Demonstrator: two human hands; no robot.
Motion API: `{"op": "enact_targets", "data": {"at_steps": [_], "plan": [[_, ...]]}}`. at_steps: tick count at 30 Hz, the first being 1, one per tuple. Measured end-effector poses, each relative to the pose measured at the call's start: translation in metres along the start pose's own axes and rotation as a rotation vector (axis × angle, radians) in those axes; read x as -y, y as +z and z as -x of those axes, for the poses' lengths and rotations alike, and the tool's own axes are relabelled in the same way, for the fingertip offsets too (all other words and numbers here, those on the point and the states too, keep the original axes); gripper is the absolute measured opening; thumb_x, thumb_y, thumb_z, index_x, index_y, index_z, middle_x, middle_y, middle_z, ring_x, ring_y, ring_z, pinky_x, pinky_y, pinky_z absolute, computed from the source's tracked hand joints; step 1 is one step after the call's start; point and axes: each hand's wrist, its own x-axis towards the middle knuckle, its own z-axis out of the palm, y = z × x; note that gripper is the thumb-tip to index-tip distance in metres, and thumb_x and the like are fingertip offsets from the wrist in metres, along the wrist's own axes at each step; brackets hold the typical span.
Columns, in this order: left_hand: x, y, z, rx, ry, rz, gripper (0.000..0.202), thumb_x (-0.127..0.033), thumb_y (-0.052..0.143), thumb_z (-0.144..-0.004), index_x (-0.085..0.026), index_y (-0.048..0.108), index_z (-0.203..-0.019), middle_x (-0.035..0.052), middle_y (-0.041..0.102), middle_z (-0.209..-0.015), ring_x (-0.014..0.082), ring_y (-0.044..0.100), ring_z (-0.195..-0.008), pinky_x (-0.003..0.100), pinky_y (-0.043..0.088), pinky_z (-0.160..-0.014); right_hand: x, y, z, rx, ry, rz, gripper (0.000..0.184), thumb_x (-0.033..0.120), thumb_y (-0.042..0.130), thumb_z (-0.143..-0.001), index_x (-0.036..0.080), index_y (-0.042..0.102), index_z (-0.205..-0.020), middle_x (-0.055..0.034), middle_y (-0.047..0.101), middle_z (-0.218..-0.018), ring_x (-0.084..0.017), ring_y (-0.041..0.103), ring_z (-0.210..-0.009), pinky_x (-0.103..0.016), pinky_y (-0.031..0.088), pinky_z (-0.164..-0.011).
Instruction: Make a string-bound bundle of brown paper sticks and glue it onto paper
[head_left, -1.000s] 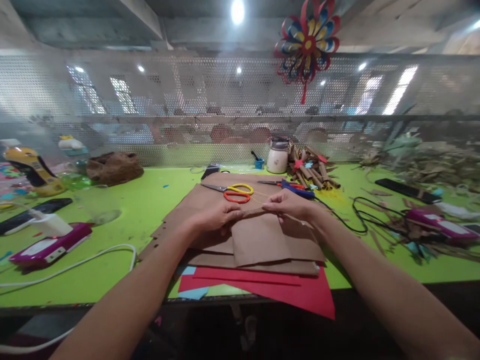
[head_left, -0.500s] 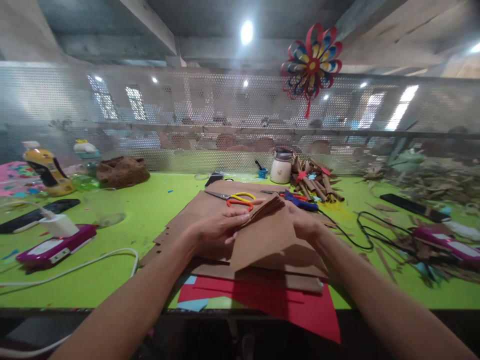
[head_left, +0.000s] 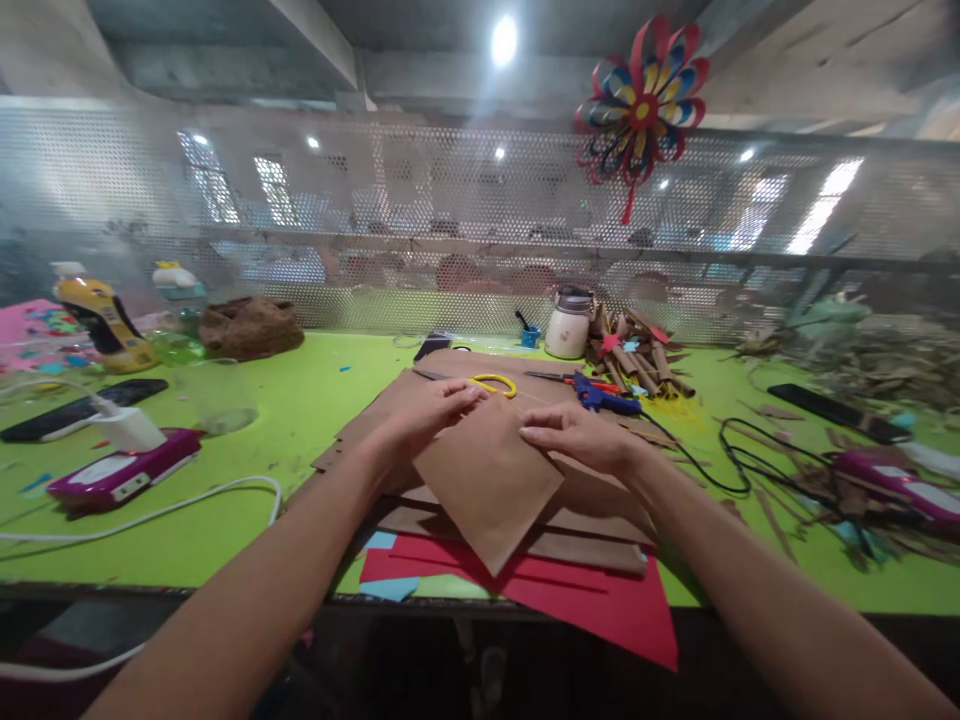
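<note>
A brown paper square [head_left: 487, 490] hangs turned like a diamond above the stacked brown sheets. My left hand [head_left: 427, 420] pinches it by the upper left edge. The fingers of my right hand [head_left: 577, 435] are closed at its upper right edge. Just behind the paper lie scissors with a yellow handle loop [head_left: 495, 384]; their other loop is hidden. A blue glue gun [head_left: 604, 397] with a black cord rests beyond my right hand. Under the paper, larger brown sheets [head_left: 375, 420] lie over red paper [head_left: 622, 610] at the table's front edge.
A white jar [head_left: 568, 325] and a bundle of rolled brown paper [head_left: 641, 355] stand at the back. On the left are a clear cup [head_left: 225, 405], a yellow bottle [head_left: 105, 320], a phone [head_left: 82, 408] and a purple power strip [head_left: 127, 470]. Brown scraps [head_left: 900, 370] cover the far right.
The folded brown paper pieces have turned from a slanted hold to a diamond facing me. My right hand has come round from behind the paper to its upper right edge.
</note>
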Motion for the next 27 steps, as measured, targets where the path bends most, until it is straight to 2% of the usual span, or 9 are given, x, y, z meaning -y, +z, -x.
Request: {"op": "enact_targets", "data": {"at_steps": [1,3,7,10,16,23,27], "plan": [[-0.001,-0.002,-0.003,-0.089,0.038,0.011,0.042,-0.050,0.048,-0.084,-0.016,0.060,-0.106,0.0090,0.063,-0.099,0.0144,0.055,-0.081,0.027,0.043,-0.072,0.000,0.000,0.000,0.046,0.031,0.056,0.035,0.044,0.057,-0.082,0.015,0.066,-0.101,-0.0039,0.066,-0.092,-0.016,0.059,-0.083,-0.028,0.045,-0.078],[-0.001,-0.001,-0.009,-0.109,0.091,-0.075,0.040,-0.048,0.049,-0.084,-0.015,0.062,-0.104,0.0094,0.063,-0.103,0.0163,0.055,-0.088,0.027,0.042,-0.076,0.001,0.000,-0.002,0.089,0.063,0.207,0.036,0.044,0.054,-0.084,0.015,0.067,-0.099,-0.0026,0.066,-0.089,-0.016,0.058,-0.079,-0.026,0.045,-0.072],[0.007,0.008,-0.014,0.091,0.206,-0.444,0.030,-0.041,0.055,-0.081,-0.017,0.066,-0.094,0.0066,0.065,-0.096,0.0183,0.055,-0.090,0.027,0.040,-0.078,-0.002,0.001,-0.010,0.037,0.028,0.492,0.030,0.040,0.054,-0.083,0.016,0.069,-0.093,0.0000,0.064,-0.079,-0.014,0.054,-0.070,-0.024,0.041,-0.065],[0.016,0.012,-0.013,0.141,0.214,-0.577,0.023,-0.037,0.056,-0.079,-0.018,0.066,-0.088,0.0038,0.065,-0.085,0.0168,0.055,-0.080,0.025,0.039,-0.070,-0.007,0.004,-0.014,-0.015,0.015,0.556,0.026,0.037,0.054,-0.082,0.015,0.068,-0.082,0.0001,0.060,-0.072,-0.014,0.052,-0.068,-0.023,0.039,-0.060],[0.021,0.008,-0.013,0.165,0.122,-0.622,0.013,-0.029,0.055,-0.076,-0.017,0.059,-0.073,-0.0006,0.056,-0.067,0.0129,0.047,-0.064,0.024,0.033,-0.058,-0.015,0.014,-0.012,-0.065,-0.011,0.645,0.018,0.024,0.049,-0.082,0.017,0.065,-0.080,-0.0001,0.060,-0.072,-0.012,0.048,-0.064,-0.023,0.035,-0.057],[0.024,0.008,-0.018,0.199,0.123,-0.594,0.011,-0.025,0.059,-0.071,-0.016,0.054,-0.067,-0.0013,0.051,-0.064,0.0121,0.044,-0.061,0.024,0.032,-0.057,-0.018,0.015,-0.012,-0.076,-0.044,0.753,0.016,0.021,0.051,-0.081,0.018,0.066,-0.085,-0.0030,0.063,-0.077,-0.014,0.049,-0.069,-0.025,0.037,-0.062],[0.025,0.007,-0.017,0.182,0.122,-0.597,0.009,-0.024,0.059,-0.071,-0.016,0.055,-0.068,-0.0015,0.052,-0.065,0.0120,0.045,-0.062,0.024,0.032,-0.057,-0.016,0.012,-0.008,-0.084,-0.007,0.821,0.017,0.022,0.052,-0.080,0.020,0.067,-0.088,-0.0031,0.064,-0.077,-0.014,0.049,-0.070,-0.025,0.036,-0.061]]}}
